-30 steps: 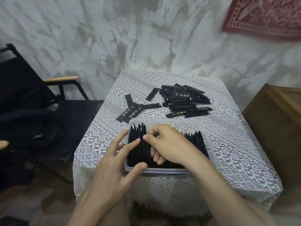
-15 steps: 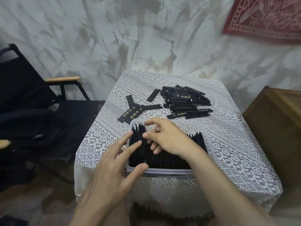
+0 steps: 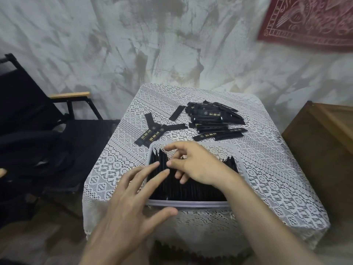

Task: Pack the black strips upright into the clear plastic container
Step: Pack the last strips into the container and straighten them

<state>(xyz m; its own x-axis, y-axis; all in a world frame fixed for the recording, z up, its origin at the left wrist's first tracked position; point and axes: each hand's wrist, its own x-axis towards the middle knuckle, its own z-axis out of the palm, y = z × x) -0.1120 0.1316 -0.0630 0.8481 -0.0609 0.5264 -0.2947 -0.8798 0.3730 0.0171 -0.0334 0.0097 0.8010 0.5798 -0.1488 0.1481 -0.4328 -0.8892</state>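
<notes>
A clear plastic container (image 3: pixel 191 204) stands at the table's near edge, packed with black strips (image 3: pixel 191 190) standing upright. A loose pile of black strips (image 3: pixel 210 119) lies flat behind it, and a few more strips (image 3: pixel 152 134) lie to the pile's left. My left hand (image 3: pixel 129 203) is spread, with fingertips resting on the strip tops at the container's left end and the thumb by the front rim. Over the middle of the container hovers my right hand (image 3: pixel 194 163), its fingers loosely bent above the strips and holding nothing that I can see.
The table wears a white lace cloth (image 3: pixel 277 178). A black folding chair (image 3: pixel 57 142) with a wooden armrest stands to the left. A brown wooden cabinet (image 3: pixel 324 150) stands close on the right, and a stained wall rises behind the table.
My right hand has come up out of the strips and shifted toward the container's far side. My left fingers have slid a little further onto the strip tops.
</notes>
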